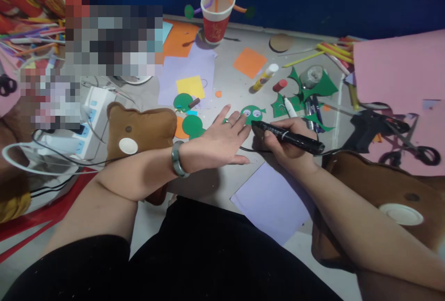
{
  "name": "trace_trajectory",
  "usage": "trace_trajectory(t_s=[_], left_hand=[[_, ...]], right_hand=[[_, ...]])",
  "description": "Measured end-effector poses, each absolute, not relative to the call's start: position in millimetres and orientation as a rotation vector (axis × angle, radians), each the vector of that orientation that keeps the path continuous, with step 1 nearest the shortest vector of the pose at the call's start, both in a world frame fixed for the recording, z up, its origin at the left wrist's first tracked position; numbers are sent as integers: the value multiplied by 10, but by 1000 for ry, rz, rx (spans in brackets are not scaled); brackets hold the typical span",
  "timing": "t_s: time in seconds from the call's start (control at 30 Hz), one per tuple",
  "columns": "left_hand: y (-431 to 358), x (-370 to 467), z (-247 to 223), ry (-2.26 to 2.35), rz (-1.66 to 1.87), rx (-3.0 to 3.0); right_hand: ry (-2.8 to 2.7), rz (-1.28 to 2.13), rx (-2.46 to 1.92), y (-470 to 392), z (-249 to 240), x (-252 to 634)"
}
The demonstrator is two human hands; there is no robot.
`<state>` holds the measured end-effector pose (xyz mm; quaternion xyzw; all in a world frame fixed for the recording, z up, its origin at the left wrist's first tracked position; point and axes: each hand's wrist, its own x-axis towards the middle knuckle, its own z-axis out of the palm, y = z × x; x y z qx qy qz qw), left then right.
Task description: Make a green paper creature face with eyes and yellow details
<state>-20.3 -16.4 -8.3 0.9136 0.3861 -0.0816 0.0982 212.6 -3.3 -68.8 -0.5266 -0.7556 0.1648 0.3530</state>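
Observation:
A small green paper piece (255, 114) with two drawn eyes lies flat on the table. My left hand (220, 141) is spread, palm down, with its fingertips at the left edge of that piece; a ring and a bracelet are on it. My right hand (290, 146) grips a black marker (295, 139), whose tip meets the lower edge of the green piece. A white marker cap or pen (289, 107) stands out just above my right fingers. Green circles (192, 127) and an orange circle (181, 128) lie left of my left hand.
Behind are a red cup (214, 25) with pipe cleaners, a glue stick (264, 78) and green scraps (321, 87). Scissors (410, 146) and a black glue gun (361, 127) lie right. Brown cushions (142, 127) flank my arms; a power strip (93, 120) sits left. Purple paper (273, 203) lies in front.

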Motion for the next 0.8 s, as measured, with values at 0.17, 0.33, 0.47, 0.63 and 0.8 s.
trace_trajectory(t_s=[0.17, 0.33, 0.47, 0.63, 0.8], left_hand=[[-162, -204, -74, 1142, -242, 2706], [-155, -195, -44, 1149, -281, 2695], [-148, -194, -42, 1135, -284, 2675], [-152, -205, -68, 1140, -241, 2669], [-155, -205, -61, 1140, -245, 2672]], right_hand=[[-1970, 470, -1398, -36, -684, 2140], [-1966, 485, -1466, -39, -709, 2149], [-1942, 455, -1468, -36, -755, 2149], [-1965, 435, -1478, -43, -732, 2153], [-1979, 450, -1455, -43, -712, 2154]])
